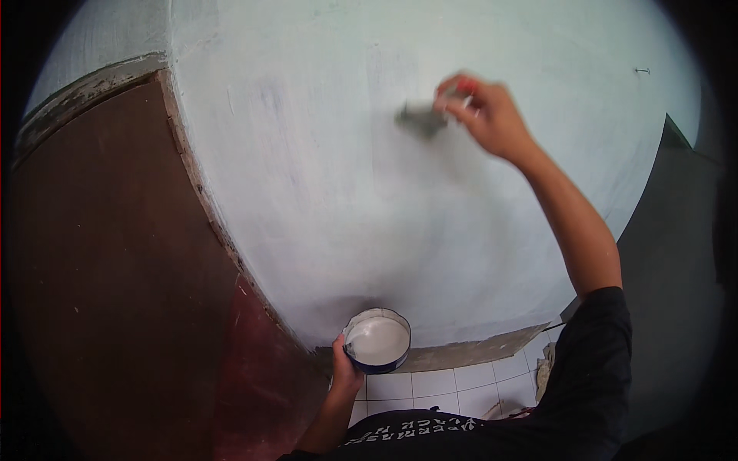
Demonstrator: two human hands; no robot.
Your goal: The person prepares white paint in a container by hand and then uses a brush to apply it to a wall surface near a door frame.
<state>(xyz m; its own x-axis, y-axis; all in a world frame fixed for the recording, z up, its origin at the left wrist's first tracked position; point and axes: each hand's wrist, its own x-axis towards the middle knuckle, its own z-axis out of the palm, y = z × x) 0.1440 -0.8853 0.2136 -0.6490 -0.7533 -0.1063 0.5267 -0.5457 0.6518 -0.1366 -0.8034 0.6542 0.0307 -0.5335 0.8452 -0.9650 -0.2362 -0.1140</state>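
My right hand is raised against the pale wall, fingers closed round the handle of a paintbrush. Motion smears the brush, and its dark bristle end points left, at or close to the wall surface. Low in front of me, my left hand grips the left side of a round, dark blue tin. White paint lies inside the tin, its surface visible from above. A dark smudge marks the tin's inner rim near my thumb.
A brown door with a worn wooden frame stands to the left. Bare grey plaster runs along the wall's foot above white floor tiles. A small hook juts from the wall at upper right, near a dark opening.
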